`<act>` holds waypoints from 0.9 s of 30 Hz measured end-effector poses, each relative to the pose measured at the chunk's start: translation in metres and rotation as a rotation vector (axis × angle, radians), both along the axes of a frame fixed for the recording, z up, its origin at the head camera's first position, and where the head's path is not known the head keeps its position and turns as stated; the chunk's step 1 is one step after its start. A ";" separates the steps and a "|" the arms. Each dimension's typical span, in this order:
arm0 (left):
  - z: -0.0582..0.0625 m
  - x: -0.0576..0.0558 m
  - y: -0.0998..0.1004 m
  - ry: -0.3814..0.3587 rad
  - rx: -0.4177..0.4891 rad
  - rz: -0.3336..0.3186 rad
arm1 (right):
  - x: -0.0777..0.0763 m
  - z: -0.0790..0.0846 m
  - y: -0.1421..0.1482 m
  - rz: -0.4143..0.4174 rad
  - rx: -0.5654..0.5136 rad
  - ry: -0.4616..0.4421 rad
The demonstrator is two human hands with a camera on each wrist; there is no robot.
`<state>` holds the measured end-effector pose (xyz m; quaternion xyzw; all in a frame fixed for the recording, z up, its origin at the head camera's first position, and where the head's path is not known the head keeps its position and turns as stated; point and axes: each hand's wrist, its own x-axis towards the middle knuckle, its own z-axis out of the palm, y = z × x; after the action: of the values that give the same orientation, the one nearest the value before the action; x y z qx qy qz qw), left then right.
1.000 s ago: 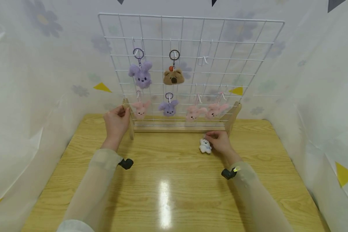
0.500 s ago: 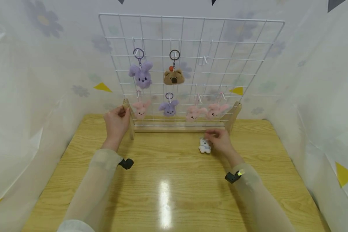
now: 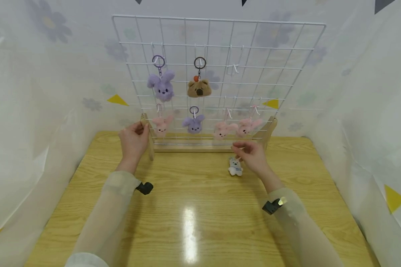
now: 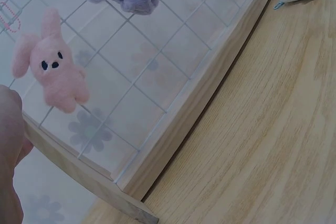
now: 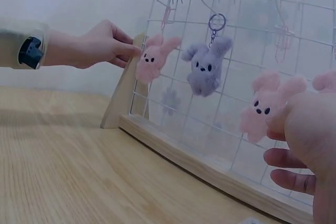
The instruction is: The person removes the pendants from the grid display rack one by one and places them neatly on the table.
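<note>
My left hand [image 3: 134, 142] grips the top of the wooden side leg [image 4: 84, 176] of the display stand, thumb and fingers pinching it. On the table in front of the stand lies a small white plush bear keychain [image 3: 235, 168], face up; a blue clasp end shows beside it in the left wrist view. Just above the bear is my right hand [image 3: 253, 156], its fingers loosely bent and holding nothing. In the right wrist view those fingers [image 5: 286, 161] overlap a pink plush bunny [image 5: 257, 109] hanging on the white wire grid [image 3: 220, 22].
Several plush keychains hang from the grid's hooks: a large purple bunny [image 3: 163, 89], a brown bear head [image 3: 199, 89], a smaller purple bunny [image 3: 194, 125] and pink bunnies. One upper-right hook [image 3: 234, 69] carries nothing. The wooden table [image 3: 160, 207] stretches before the stand.
My right hand has let go of the white bear keychain and lifted slightly away toward the grid. The bear now lies on the table. My left hand stays on the stand.
</note>
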<state>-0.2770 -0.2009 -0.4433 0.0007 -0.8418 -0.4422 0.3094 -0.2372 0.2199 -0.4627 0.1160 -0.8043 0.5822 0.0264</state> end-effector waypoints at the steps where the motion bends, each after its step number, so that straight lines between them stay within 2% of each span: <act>1: 0.000 0.000 0.000 -0.001 0.000 0.000 | 0.000 0.003 -0.002 0.001 -0.010 0.005; 8: 0.000 0.000 -0.002 -0.011 0.005 0.008 | 0.006 0.020 -0.014 0.022 -0.089 0.068; 20: 0.002 0.001 0.000 -0.025 0.009 0.004 | 0.014 0.055 -0.035 0.069 -0.087 0.129; 27: 0.001 0.000 0.000 -0.028 0.007 0.005 | 0.012 0.071 -0.048 0.137 -0.131 0.173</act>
<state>-0.2770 -0.2008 -0.4428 0.0099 -0.8445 -0.4445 0.2986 -0.2248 0.1719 -0.3921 0.2185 -0.7494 0.6218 0.0635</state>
